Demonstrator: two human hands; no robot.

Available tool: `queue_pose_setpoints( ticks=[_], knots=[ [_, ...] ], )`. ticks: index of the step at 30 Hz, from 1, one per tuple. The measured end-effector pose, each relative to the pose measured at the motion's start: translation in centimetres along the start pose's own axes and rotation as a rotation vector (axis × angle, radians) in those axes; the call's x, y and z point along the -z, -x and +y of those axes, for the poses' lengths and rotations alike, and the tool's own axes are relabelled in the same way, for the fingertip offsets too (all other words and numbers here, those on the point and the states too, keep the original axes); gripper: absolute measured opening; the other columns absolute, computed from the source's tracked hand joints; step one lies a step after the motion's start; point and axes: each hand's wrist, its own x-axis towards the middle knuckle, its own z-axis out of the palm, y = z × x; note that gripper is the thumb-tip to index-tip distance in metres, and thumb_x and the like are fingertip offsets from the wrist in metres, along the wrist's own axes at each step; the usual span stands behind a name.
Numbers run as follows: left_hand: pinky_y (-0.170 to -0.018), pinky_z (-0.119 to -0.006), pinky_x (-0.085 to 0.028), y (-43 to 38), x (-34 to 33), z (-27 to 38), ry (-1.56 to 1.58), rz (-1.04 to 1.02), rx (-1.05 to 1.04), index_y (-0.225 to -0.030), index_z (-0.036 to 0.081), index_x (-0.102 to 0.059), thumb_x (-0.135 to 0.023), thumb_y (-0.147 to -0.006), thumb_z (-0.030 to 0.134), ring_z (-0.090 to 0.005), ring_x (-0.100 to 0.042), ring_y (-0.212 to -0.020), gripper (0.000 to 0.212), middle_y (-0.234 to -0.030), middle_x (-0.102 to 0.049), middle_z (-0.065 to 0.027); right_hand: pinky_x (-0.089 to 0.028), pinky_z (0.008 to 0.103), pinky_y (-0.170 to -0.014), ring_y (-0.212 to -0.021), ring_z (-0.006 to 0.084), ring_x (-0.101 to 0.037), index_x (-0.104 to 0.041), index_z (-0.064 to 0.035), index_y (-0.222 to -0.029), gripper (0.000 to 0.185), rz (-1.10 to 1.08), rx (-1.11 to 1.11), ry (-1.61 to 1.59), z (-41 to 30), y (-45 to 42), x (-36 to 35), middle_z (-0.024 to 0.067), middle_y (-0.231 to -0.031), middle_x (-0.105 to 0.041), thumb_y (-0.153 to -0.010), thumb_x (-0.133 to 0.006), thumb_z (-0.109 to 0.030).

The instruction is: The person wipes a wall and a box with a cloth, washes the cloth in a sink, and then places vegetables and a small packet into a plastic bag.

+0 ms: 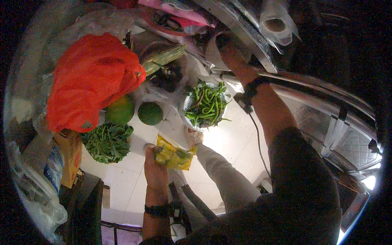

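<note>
My left hand [150, 154] grips the left edge of a yellow printed plastic packet [179, 159], held above the tiled floor. Far up in the view, my right hand [229, 50] reaches into the shadow beside a pale bag-like surface [212, 50]; its fingers are too dark to make out. Below that hand, a white plastic-lined bowl [187, 118] is heaped with green chilli peppers [208, 102]. A round dark green fruit [150, 113] rests on the floor beyond the packet. To its left are a larger green-yellow fruit [122, 108] and a mound of leafy greens [107, 142].
A bulging red bag [95, 79] stands at the left, near a long pale green gourd [165, 59]. A cardboard box [72, 159] lies below it. Metal-framed shelving [330, 134] lines the right, with a black cable [259, 141] before it. My bare foot [194, 137] is beside the bowl.
</note>
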Motion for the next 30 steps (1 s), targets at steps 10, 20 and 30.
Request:
queue_pose_setpoints(
  ticks=[10,20,30],
  knots=[
    [-0.08,-0.034,-0.041,-1.5,3.5,-1.6,0.069,0.122,-0.028,-0.105,0.003,-0.042,-0.036,-0.086,0.032,-0.0211,-0.049,-0.093,0.035,-0.1,-0.05,-0.0092,-0.038,0.0335,-0.081,-0.09,0.0261,-0.05,-0.052,-0.0084,-0.095,0.023,-0.053,-0.209,0.076,3.7,-3.3,-3.3,0.0161,-0.098,-0.053,-0.075,-0.045,-0.017],
    [-0.085,-0.037,-0.037,-2.8,3.8,-1.7,0.095,0.028,-0.009,-0.106,0.004,-0.043,-0.032,-0.087,0.028,-0.0234,-0.046,-0.097,0.032,-0.105,-0.049,-0.0091,-0.038,0.033,-0.081,-0.09,0.026,-0.05,-0.053,-0.0086,-0.095,0.023,-0.063,-0.266,0.103,6.0,-3.0,-5.4,0.0159,-0.097,-0.053,-0.075,-0.046,-0.017],
    [-0.082,-0.037,-0.038,-1.9,1.7,-0.4,0.102,-0.002,-0.007,-0.098,0.004,-0.047,-0.034,-0.087,0.029,-0.023,-0.048,-0.092,0.03,-0.096,-0.052,-0.0099,-0.038,0.0325,-0.08,-0.09,0.026,-0.05,-0.053,-0.0087,-0.094,0.022,0.065,-0.148,0.091,5.5,0.6,-0.5,0.0156,-0.096,-0.053,-0.075,-0.047,-0.018]
  ],
)
